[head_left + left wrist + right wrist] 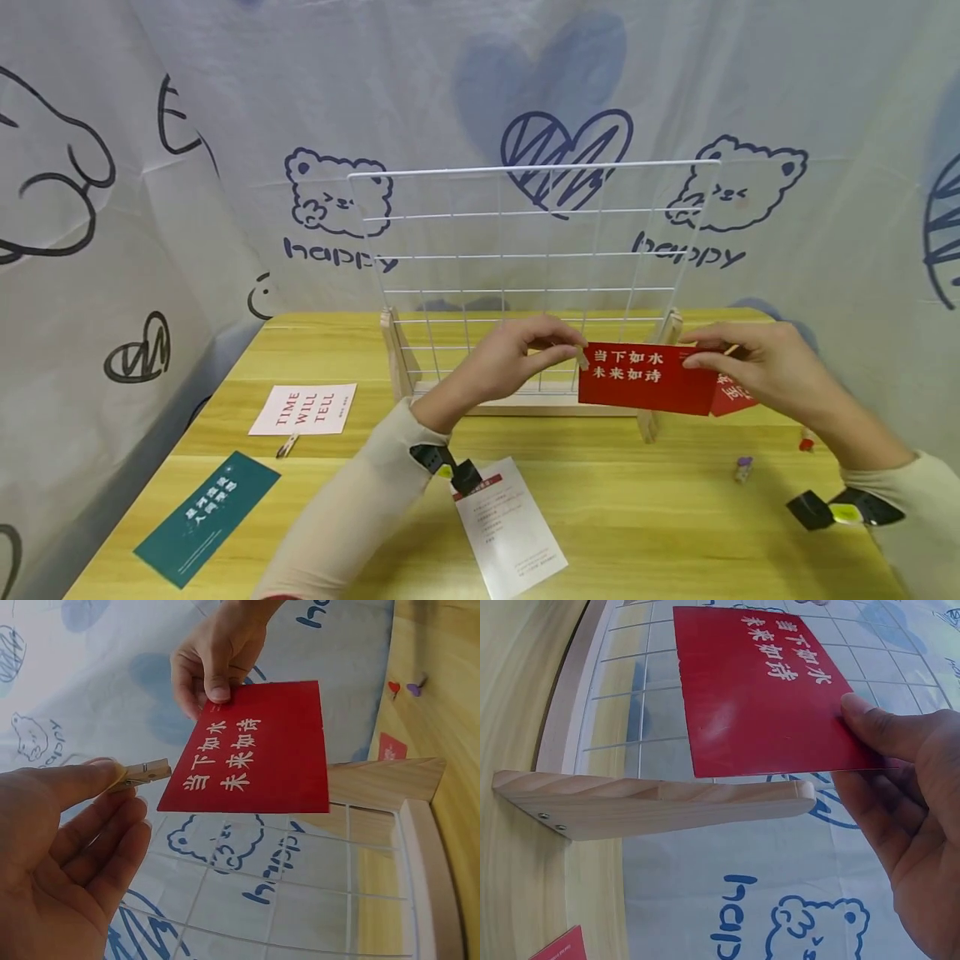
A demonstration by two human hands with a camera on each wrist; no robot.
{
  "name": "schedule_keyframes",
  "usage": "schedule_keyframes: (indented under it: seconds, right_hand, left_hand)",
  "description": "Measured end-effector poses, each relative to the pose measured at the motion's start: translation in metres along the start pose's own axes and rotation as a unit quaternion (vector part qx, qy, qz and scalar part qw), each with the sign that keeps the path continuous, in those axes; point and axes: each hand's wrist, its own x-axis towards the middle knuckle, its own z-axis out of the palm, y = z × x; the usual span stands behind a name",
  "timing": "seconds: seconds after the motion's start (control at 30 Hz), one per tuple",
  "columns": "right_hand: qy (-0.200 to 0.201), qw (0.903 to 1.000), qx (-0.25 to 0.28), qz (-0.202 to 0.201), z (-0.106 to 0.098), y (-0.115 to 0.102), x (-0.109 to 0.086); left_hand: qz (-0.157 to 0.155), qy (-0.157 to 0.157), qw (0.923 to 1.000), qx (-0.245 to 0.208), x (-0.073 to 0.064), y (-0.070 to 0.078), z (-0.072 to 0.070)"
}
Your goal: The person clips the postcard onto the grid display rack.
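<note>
My right hand pinches the right end of a red card with white lettering, thumb in front and fingers behind. The card is held up in front of a white wire grid rack. My left hand pinches a small wooden clothespin between thumb and forefinger. In the left wrist view the clothespin's tip is right at the card's edge, while the other left fingers are loosely bent. A wooden foot of the rack stands below the card in the right wrist view.
A second red card lies behind the right hand. On the table lie a pink card, a clothespin, a green card and a white card. Purple and red-topped clips are at right.
</note>
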Motion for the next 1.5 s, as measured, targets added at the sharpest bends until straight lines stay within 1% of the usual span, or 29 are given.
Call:
schedule_keyframes:
  seconds: [0.2,0.37,0.43,0.63,0.7,0.73,0.87,0.97,1.1,1.27,1.33,1.5]
  right_hand:
    - [0.020,0.9995,0.013,0.020,0.001,0.000,0.010]
    - [0.025,0.9994,0.020,0.013,0.000,-0.001,0.020]
    - [0.022,0.9993,0.024,0.017,-0.001,-0.002,0.024]
    - [0.026,0.9987,0.023,0.038,-0.002,-0.007,0.034]
    - [0.030,0.9985,0.025,0.038,-0.003,-0.009,0.038]
    - [0.031,0.9984,0.027,0.039,-0.003,-0.010,0.040]
    - [0.042,0.9986,0.025,0.018,-0.007,-0.013,0.051]
    - [0.050,0.9986,0.018,0.001,-0.008,-0.015,0.060]
    - [0.065,0.9977,0.016,-0.007,-0.010,-0.017,0.068]
    - [0.100,0.9945,0.021,-0.024,-0.012,-0.017,0.078]
    - [0.110,0.9935,0.017,-0.024,-0.013,-0.017,0.082]
    - [0.125,0.9921,-0.004,-0.010,-0.014,-0.019,0.088]
  left_hand:
    - [0.011,0.011,0.9998,0.016,0.011,0.007,-0.008]
    - [0.023,0.022,0.9990,0.032,0.021,0.013,-0.015]
    - [0.028,0.025,0.9986,0.037,0.025,0.015,-0.018]
    - [0.065,0.033,0.9953,0.064,0.035,0.020,-0.024]
    - [0.065,0.033,0.9942,0.079,0.038,0.022,-0.026]
    - [0.061,0.033,0.9939,0.086,0.039,0.024,-0.027]
    - [0.050,0.031,0.9927,0.106,0.045,0.031,-0.034]
    - [0.067,0.035,0.9903,0.116,0.051,0.034,-0.039]
    - [0.091,0.043,0.9866,0.129,0.059,0.037,-0.043]
    - [0.108,0.058,0.9794,0.160,0.068,0.042,-0.048]
    - [0.112,0.063,0.9768,0.171,0.072,0.044,-0.050]
    - [0.119,0.072,0.9726,0.186,0.081,0.046,-0.056]
